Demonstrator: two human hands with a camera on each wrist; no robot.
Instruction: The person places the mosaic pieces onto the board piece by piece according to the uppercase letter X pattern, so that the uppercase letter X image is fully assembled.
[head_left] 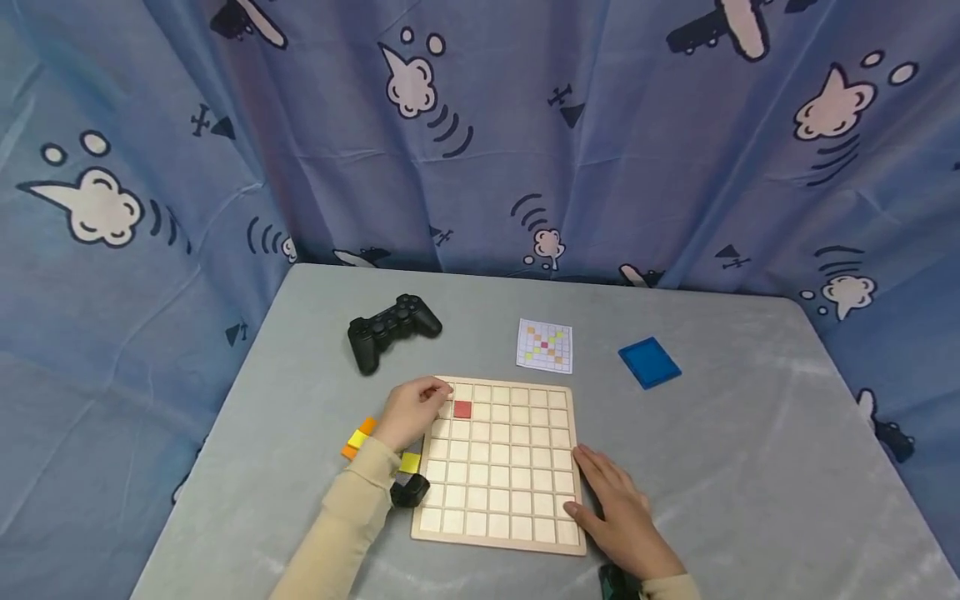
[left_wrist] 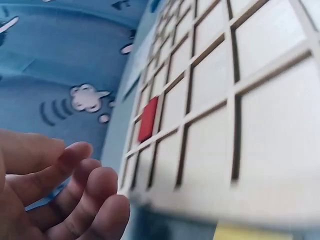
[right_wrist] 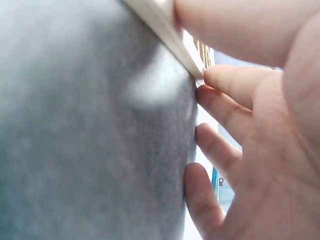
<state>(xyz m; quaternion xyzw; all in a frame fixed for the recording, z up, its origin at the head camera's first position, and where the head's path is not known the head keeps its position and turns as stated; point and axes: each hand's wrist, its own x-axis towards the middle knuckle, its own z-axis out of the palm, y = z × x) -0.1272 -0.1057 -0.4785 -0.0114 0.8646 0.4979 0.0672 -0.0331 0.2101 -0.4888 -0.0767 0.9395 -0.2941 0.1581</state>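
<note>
A wooden grid board (head_left: 498, 549) lies in the middle of the table. One red square tile (head_left: 462, 409) sits in a cell near its far left corner. My left hand (head_left: 411, 410) hovers at that corner, its fingers loosely bent; in the left wrist view the thumb and index fingertips come close together, with no tile showing between them. Beside the board under the left forearm lie orange tiles (head_left: 367, 426) and yellow tiles (head_left: 409, 462), partly hidden by the sleeve. My right hand (head_left: 618, 517) rests along the board's right edge, fingers extended and fingertips at the rim.
Behind the board is a small printed card (head_left: 544, 346) with a coloured grid pattern. A black game controller (head_left: 393, 329) lies at the back left, and a blue square (head_left: 649, 362) at the back right. A patterned blue curtain (head_left: 480, 167) hangs behind the table.
</note>
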